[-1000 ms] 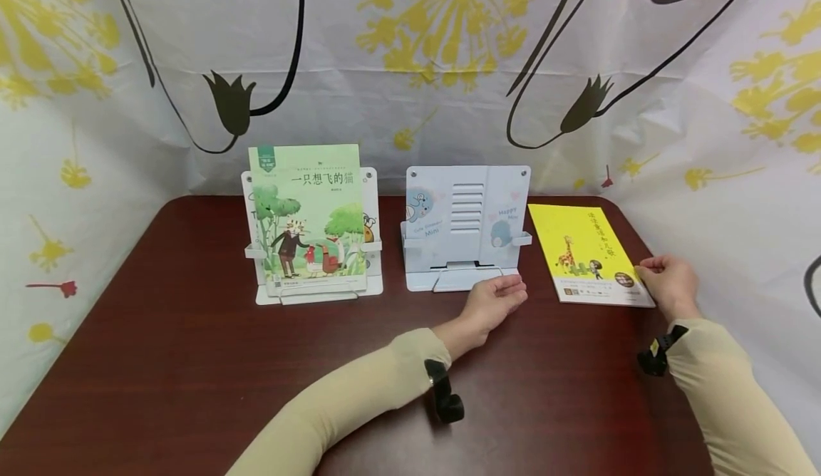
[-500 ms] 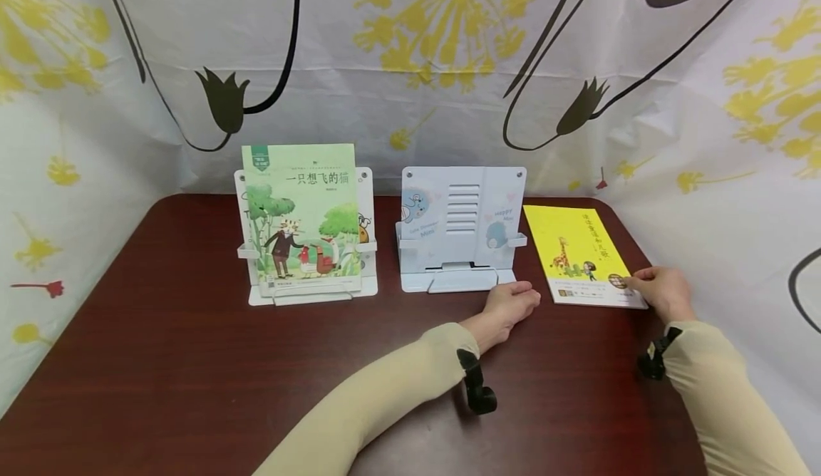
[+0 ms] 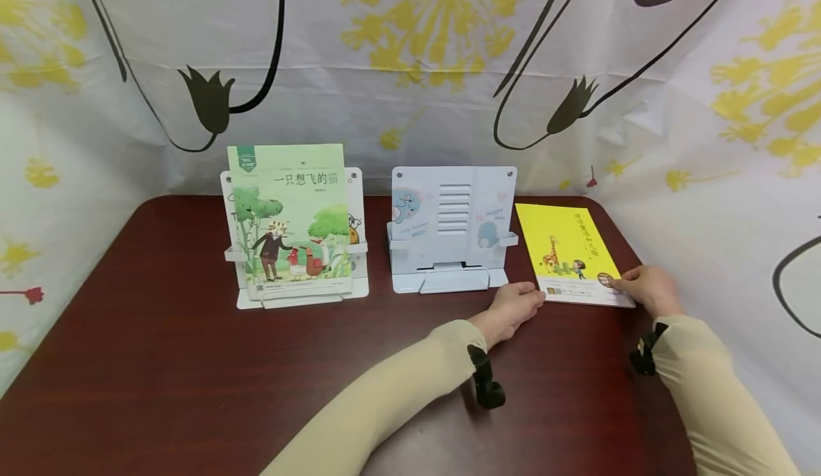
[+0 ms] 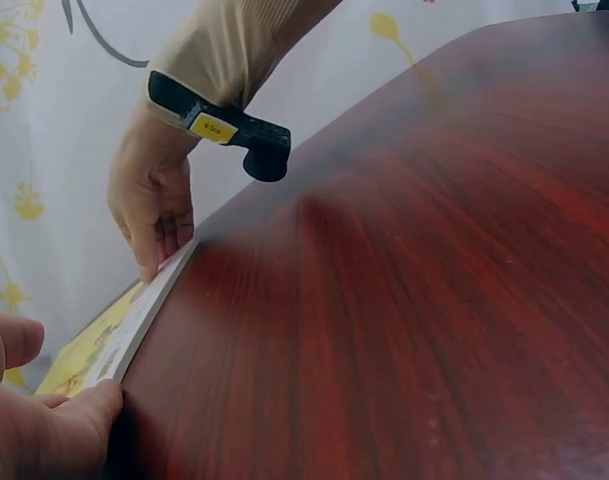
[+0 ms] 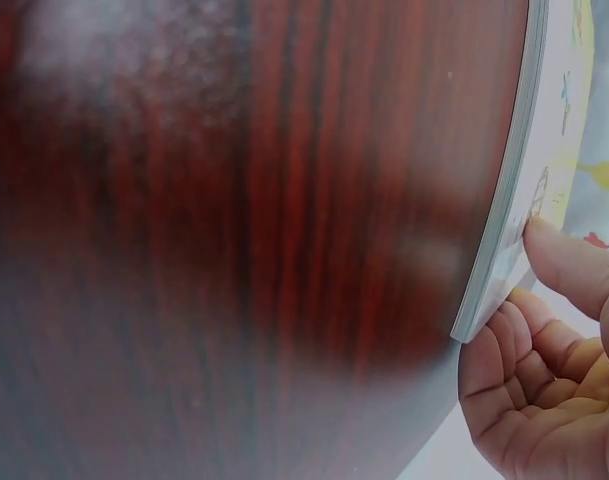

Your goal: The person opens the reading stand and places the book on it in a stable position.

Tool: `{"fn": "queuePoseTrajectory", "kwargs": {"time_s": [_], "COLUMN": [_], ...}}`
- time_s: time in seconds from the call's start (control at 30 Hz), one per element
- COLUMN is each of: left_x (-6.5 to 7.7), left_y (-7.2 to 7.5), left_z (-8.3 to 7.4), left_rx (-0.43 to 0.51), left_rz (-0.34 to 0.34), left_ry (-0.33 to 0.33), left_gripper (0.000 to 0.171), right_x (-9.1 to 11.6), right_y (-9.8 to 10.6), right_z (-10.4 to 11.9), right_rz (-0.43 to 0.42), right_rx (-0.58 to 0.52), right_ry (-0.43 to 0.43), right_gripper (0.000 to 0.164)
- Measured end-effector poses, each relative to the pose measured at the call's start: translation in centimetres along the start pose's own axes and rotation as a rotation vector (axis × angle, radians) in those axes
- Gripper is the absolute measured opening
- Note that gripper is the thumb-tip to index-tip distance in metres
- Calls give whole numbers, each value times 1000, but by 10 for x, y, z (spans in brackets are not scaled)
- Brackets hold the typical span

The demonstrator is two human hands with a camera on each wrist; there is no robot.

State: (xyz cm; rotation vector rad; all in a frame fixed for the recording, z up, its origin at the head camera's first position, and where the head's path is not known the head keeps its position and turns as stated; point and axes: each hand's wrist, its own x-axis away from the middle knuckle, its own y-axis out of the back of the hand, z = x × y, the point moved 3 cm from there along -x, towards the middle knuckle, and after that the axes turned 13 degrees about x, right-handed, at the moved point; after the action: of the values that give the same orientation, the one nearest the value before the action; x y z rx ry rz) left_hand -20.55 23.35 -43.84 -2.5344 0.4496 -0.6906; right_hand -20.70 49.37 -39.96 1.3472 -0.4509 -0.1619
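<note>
A yellow picture book lies on the table with its cover up, showing a giraffe and a child. At its near right corner my right hand pinches it, the thumb on the cover and curled fingers at the edge, as the right wrist view shows the hand. My left hand meets the near left corner with its fingertips. In the left wrist view that hand's fingers touch the book's edge, and the thumb stands apart from it.
Left of the yellow book stands a white metal book stand with elephant prints. Farther left, a second white stand bears a green picture book. A patterned cloth hangs behind the dark red table.
My left hand has moved right from the front of the elephant stand to the yellow book's corner. The right thumb has shifted further onto the cover. The head view has turned slightly right.
</note>
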Motion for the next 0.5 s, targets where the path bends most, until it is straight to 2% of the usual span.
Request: {"fn": "queuePoseTrajectory", "kwargs": {"time_s": [0.3, 0.5], "left_x": [-5, -6], "left_y": [-1, -3], "left_z": [-2, -1], "left_rx": [-32, -51], "left_rz": [-5, 3], "left_ry": [39, 21], "left_gripper": [39, 40], "right_x": [1, 0], "right_y": [0, 0], "right_z": [1, -2], "right_rz": [33, 93], "right_rx": [-12, 11], "right_ry": [23, 59], "right_gripper": [42, 45]}}
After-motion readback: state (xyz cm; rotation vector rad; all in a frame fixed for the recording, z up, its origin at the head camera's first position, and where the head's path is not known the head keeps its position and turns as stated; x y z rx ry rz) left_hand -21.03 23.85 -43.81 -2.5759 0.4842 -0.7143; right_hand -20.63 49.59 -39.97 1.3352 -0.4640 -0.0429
